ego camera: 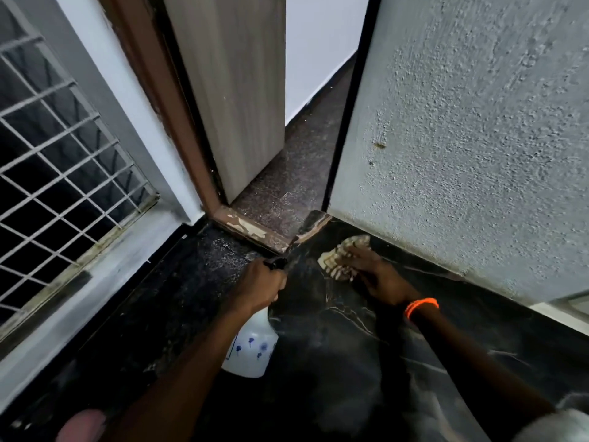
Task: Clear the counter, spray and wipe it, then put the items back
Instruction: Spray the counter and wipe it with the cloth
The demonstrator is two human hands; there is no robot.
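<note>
Left hand (262, 283) wraps around the dark trigger head of a white spray bottle (251, 347), fingers curled tight on the neck, nozzle pointing toward the far corner of the counter. That bottle hangs below the fist, tilted, its white body dotted with small blue flower prints, held just above the dark stone. Right hand (371, 272) lies flat on a cloth (342, 255), fingers spread over it and pressing it down onto the counter; nothing is pinched, the palm simply bears on the fabric. Pale and striped, the cloth sits right up against the base of the textured wall (462, 106), close to the corner. An orange band (421, 306) circles the right wrist.

Beneath both hands runs the black counter (334, 362), veined with thin pale lines. Ahead of the nozzle, the stone looks speckled and wet near the brown sill (247, 226), whose paint is chipped and flaking. Behind that sill stands a pale wooden panel (236, 90) in a brown frame, with a strip of speckled reddish floor running back beside it. Off to the left, a window with a white metal grille (54, 161) shows darkness outside.
</note>
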